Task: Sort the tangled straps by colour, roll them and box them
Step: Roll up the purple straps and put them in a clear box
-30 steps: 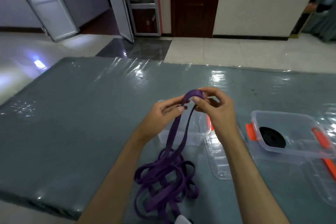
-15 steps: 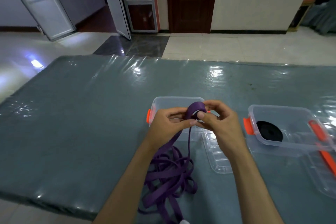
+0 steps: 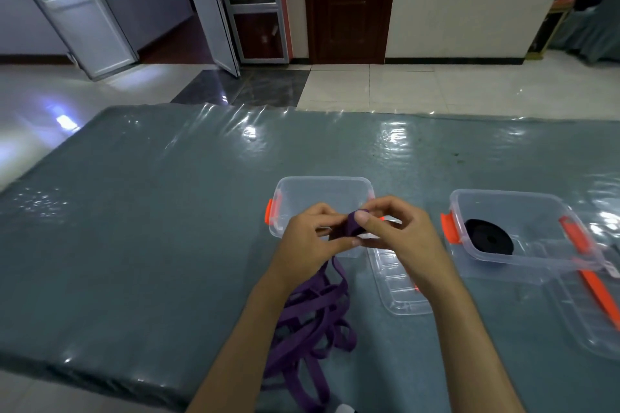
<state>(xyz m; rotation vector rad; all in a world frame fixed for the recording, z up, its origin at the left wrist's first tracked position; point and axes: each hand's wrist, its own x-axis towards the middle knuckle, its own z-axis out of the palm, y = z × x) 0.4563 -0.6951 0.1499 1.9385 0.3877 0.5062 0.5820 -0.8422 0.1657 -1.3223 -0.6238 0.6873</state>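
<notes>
A purple strap [image 3: 310,318] lies in a loose tangle on the table's near edge, and one end rises to my hands. My left hand [image 3: 310,238] and my right hand [image 3: 399,231] both pinch that end, which is wound into a small tight roll [image 3: 352,227] between my thumbs and fingers. Behind my hands stands an empty clear box [image 3: 322,193] with orange clips. To the right, a second clear box [image 3: 510,228] holds a rolled black strap [image 3: 488,240].
A clear lid [image 3: 397,282] lies flat between the two boxes. Another lid with an orange clip [image 3: 590,282] lies at the far right. The table [image 3: 151,228] is covered in shiny grey-green plastic. Tiled floor and doors lie beyond.
My hands have come down toward the table and drawn close together. The purple loop they held up has become a small tight roll between my fingers.
</notes>
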